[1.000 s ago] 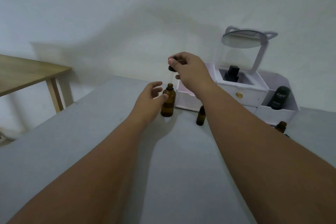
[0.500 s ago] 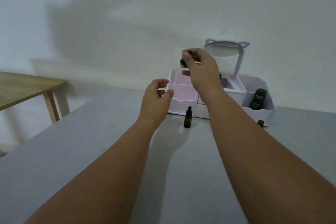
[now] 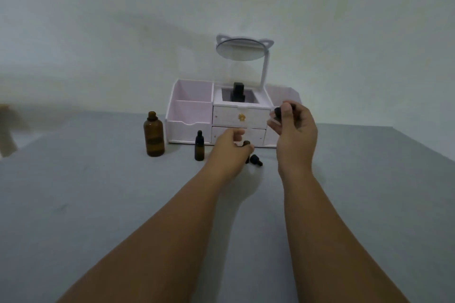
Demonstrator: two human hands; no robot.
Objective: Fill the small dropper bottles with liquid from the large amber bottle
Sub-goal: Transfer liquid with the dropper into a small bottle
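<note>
Head view shows a grey table [image 3: 98,204] that fills the lower half of the frame, and at the centre, against the wall, stands a white organiser [image 3: 189,115] with drawers and a small mirror on top. The large amber bottle [image 3: 154,134] stands uncapped at centre left, just beside the organiser. Right of it stands a small dropper bottle [image 3: 199,146] with its cap on. The right hand [image 3: 294,135], at centre right, is raised and pinches a black dropper [image 3: 277,112] between thumb and fingers. The left hand [image 3: 231,149] is lower and closes around a second small bottle [image 3: 246,143], whose open neck just shows; a loose dropper cap [image 3: 256,160] lies beside it. I judge the step is carrying liquid to this open bottle; next the dropper tip must meet the narrow neck and be squeezed gently.
</note>
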